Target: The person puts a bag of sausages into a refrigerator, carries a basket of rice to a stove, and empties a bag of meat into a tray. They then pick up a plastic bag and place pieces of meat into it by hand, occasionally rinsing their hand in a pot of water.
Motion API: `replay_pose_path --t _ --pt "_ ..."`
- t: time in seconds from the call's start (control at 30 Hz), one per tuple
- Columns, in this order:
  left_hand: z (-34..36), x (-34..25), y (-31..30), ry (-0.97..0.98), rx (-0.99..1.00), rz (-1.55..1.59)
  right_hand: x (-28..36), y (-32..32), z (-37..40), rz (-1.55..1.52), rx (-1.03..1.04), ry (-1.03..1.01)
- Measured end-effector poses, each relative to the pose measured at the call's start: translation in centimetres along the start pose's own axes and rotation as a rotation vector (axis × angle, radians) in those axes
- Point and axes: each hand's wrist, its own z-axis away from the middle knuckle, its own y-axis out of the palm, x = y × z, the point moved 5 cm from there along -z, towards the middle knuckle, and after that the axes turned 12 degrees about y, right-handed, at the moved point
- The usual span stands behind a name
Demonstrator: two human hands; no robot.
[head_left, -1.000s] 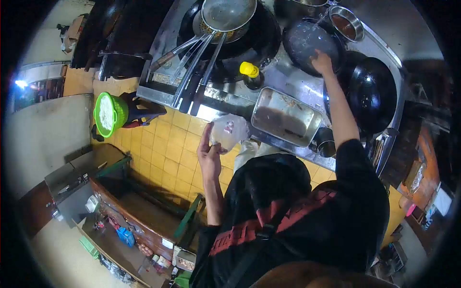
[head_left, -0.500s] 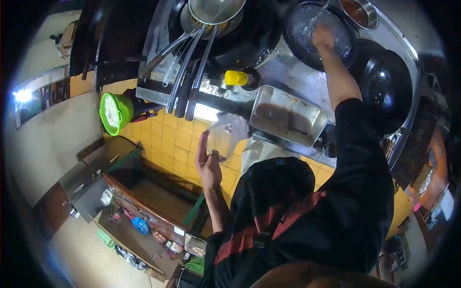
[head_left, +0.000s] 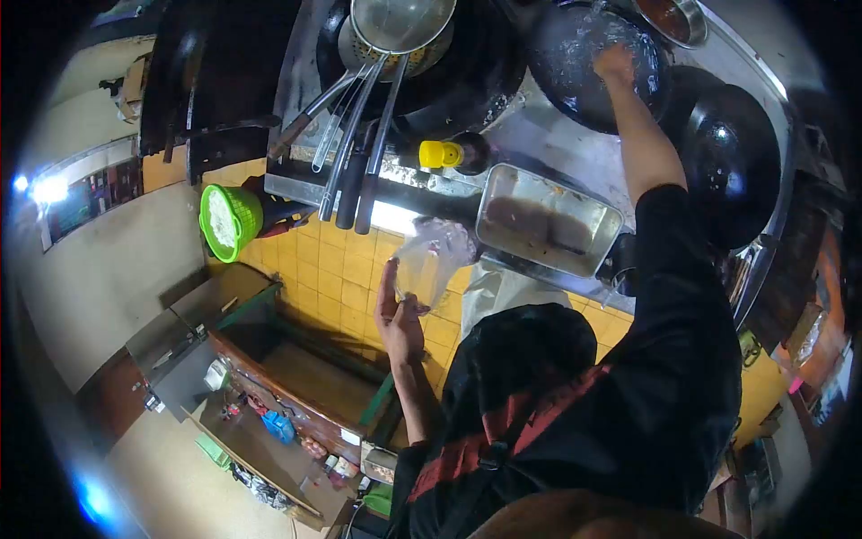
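My left hand (head_left: 401, 325) is closed on the edge of a clear plastic bag (head_left: 426, 269), which hangs over the yellow tiles beside the stove edge. Pale pinkish contents show at the bag's far end. My right hand (head_left: 615, 65) is inside a dark wok (head_left: 575, 103), its fingers curled; I cannot tell what they hold. Water streams and splashes in the wok around that hand. Between my arms a rectangular metal tray (head_left: 548, 220) with brownish liquid rests at the counter's edge, near a dark bottle with a yellow cap (head_left: 440, 154).
Strainers (head_left: 401, 27) with long handles lie across another wok at the upper left. More dark woks (head_left: 732, 171) stand right of my forearm, with a metal bowl (head_left: 675, 20) of reddish sauce beyond. A green basket (head_left: 242, 214) holding something white stands left of the stove.
The whole view has shifted slightly. My right hand has moved a little within the wok, where the water splashes more widely. My left hand still holds the bag.
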Motion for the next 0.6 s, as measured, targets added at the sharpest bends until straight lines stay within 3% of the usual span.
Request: replay_pose_path --t 0.03,0.1,0.13,0.2,0.33,0.4,0.53,0.6 --pt "0.1 0.1 0.0 0.006 0.002 -0.002 0.1 0.0 -0.9 -0.007 0.0 0.001" --pt "0.0 0.4 -0.2 0.054 0.031 -0.022 1.6 0.7 -0.9 0.31 0.287 -0.282" --pt "0.0 0.6 -0.5 0.051 0.025 0.012 1.8 0.6 -0.7 0.306 0.285 -0.282" --pt "0.1 0.7 -0.7 0.048 0.034 -0.005 2.2 -1.5 1.7 0.143 0.242 -0.224" --pt "0.2 0.4 -0.2 0.019 0.013 -0.07 3.5 1.7 -0.9 -0.119 0.318 -0.124" --pt "0.2 0.4 -0.4 0.024 0.021 -0.051 3.3 3.7 -1.6 -0.557 0.341 -0.011" --pt "0.3 0.4 -0.1 0.03 0.038 -0.041 4.6 4.8 -2.2 -0.439 0.168 0.046" --pt "0.1 1.2 -0.9 0.009 0.045 -0.019 6.0 4.4 -1.4 -0.23 0.245 -0.227"
